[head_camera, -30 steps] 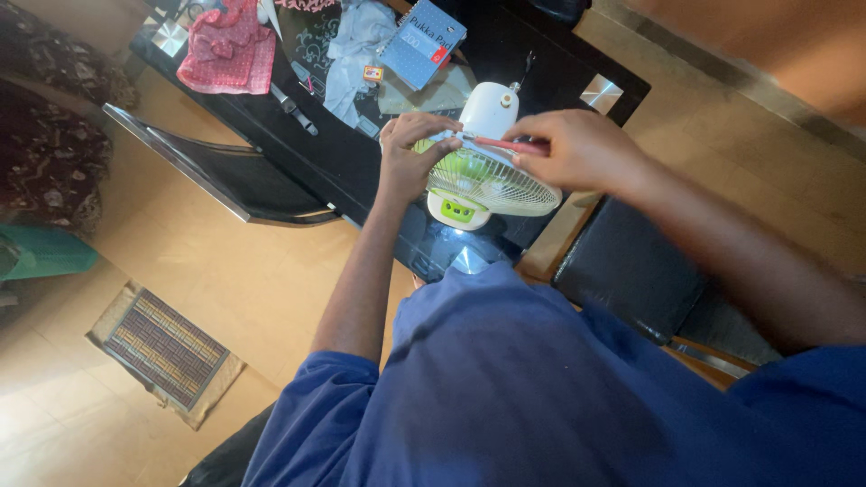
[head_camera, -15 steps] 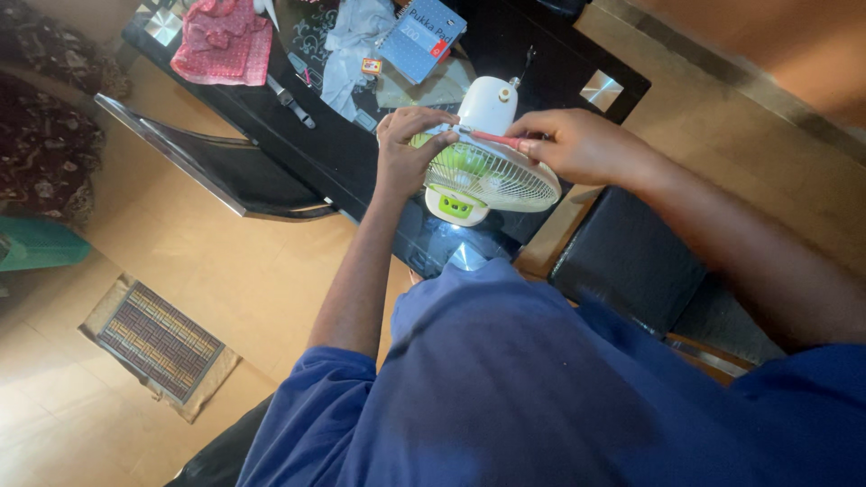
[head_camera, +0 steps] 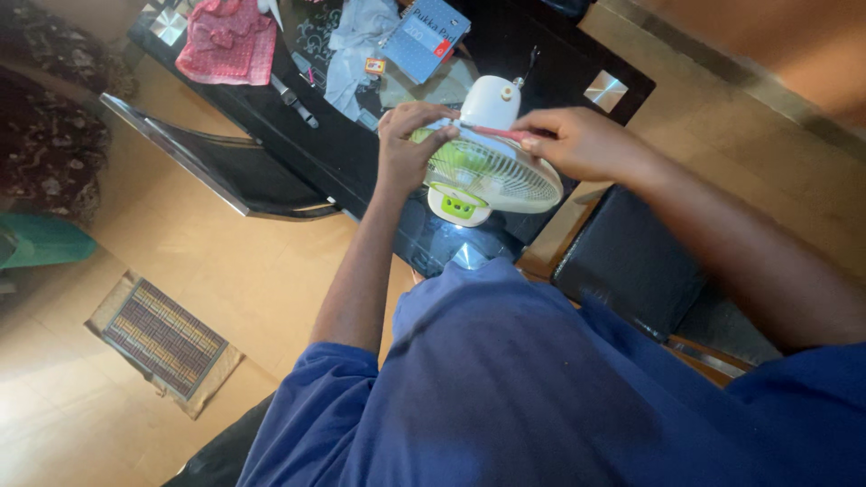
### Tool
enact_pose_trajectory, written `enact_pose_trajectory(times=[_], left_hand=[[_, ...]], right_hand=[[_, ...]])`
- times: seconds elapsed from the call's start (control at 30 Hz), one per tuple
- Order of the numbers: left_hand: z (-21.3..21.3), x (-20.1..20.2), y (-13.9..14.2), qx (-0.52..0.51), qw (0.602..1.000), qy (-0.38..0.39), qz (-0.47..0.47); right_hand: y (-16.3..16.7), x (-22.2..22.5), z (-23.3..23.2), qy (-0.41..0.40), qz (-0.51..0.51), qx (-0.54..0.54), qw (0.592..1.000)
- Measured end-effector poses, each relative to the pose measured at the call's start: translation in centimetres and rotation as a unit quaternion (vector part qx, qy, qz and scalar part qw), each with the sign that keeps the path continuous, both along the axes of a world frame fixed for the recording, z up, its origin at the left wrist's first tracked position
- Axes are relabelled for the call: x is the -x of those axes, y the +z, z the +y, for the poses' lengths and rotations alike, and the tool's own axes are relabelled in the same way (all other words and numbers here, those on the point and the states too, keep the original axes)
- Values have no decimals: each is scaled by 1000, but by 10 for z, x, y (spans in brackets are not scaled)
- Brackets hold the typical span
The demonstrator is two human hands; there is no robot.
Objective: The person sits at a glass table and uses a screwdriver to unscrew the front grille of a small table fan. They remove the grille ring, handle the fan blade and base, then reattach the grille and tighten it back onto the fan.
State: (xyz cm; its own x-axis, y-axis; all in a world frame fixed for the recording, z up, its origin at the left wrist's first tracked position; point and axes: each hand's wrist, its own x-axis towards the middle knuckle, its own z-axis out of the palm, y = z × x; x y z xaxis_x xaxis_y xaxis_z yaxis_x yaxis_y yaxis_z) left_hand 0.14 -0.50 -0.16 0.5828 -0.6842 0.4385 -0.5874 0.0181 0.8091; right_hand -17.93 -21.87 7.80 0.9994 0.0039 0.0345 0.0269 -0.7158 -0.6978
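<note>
A small white table fan (head_camera: 492, 171) with a green trim and a wire grille stands on a black glass table (head_camera: 361, 153). My left hand (head_camera: 408, 135) grips the left rim of the grille. In my right hand (head_camera: 577, 140) is a thin red-handled tool (head_camera: 496, 132), whose tip lies against the top of the grille by the white motor housing. Both forearms reach out from my blue shirt sleeves.
On the table lie a pink cloth (head_camera: 227, 41), a grey cloth (head_camera: 356, 45), a blue booklet (head_camera: 424, 36) and a small dark tool (head_camera: 295, 99). A black chair (head_camera: 225, 171) stands to the left, a dark seat (head_camera: 631, 261) to the right, a woven mat (head_camera: 162, 338) on the floor.
The view has shifted slightly; both hands stay on the fan, the red tool still against the grille's top.
</note>
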Motion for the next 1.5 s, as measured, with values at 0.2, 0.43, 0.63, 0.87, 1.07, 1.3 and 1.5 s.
enact_pose_trajectory(times=[0.2,0.43,0.63,0.87,1.07,1.3,1.5], left_hand=[[-1,9,0,10,1000,3,-5],[3,7,5,-10,1000,-4,11],[2,8,6,-10,1000,-11,20],[3,11,4,-19,1000,-3,11],[4,10,2,-11,1000,0,14],[3,5,0,6,1000,-10,18],[3,5,1,-1,1000,-18,8]], right_hand=[[-6,7,-20,-62,285,-465,836],[17,11,17,-27,-24,166,985],[31,16,19,-20,-47,325,944],[17,0,-3,-93,198,-124,968],[9,-4,-7,-143,273,-241,920],[23,11,13,-12,-26,267,963],[28,12,15,-20,-49,273,961]])
